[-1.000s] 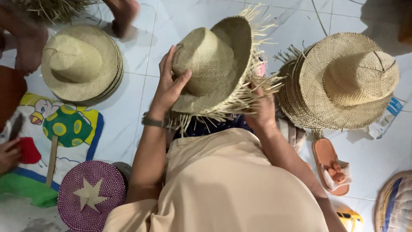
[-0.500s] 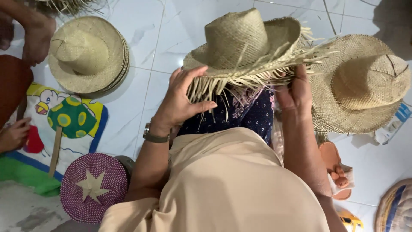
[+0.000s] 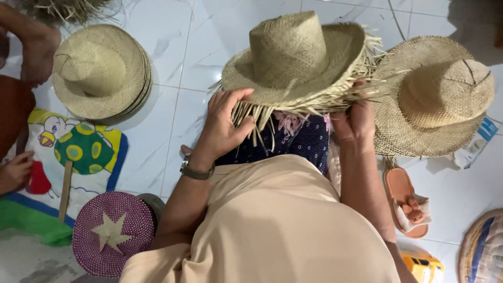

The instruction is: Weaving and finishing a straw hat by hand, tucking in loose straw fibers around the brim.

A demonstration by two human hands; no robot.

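**Head view: two hands turn an unfinished straw hat upright over the lap**

Head view, looking down. The left hand point(image 3: 225, 123), wearing a wristwatch point(image 3: 196, 170), sits at centre frame with its fingers curled loosely around the frayed edge of a woven straw hat point(image 3: 296, 60), thumb on top and fingertips tucked under the loose strands. The right hand point(image 3: 356, 120), just right of centre, is closed on the opposite side of the brim, its fingers mostly hidden beneath the fringe. The hat is held between both hands in the upper centre of the frame, above a dark patterned garment point(image 3: 306, 139) and a beige robe point(image 3: 283, 225) that fills the lower centre.

A second ago the hat was tipped on its side with the hollow of the crown facing the camera; now it stands crown-up, brim level, its uncut strands hanging toward the lap. The rotation appears to bring a new stretch of ragged brim under the fingers.

To the right lies a stack of darker straw hats point(image 3: 435, 97), with a pink sandal point(image 3: 406, 202) below it. Upper left holds a stack of pale finished hats point(image 3: 99, 71). Lower left shows a colourful cartoon mat point(image 3: 78, 152) and a purple woven disc with a star point(image 3: 112, 238). Another person's hand point(image 3: 15, 170) rests at the left edge.
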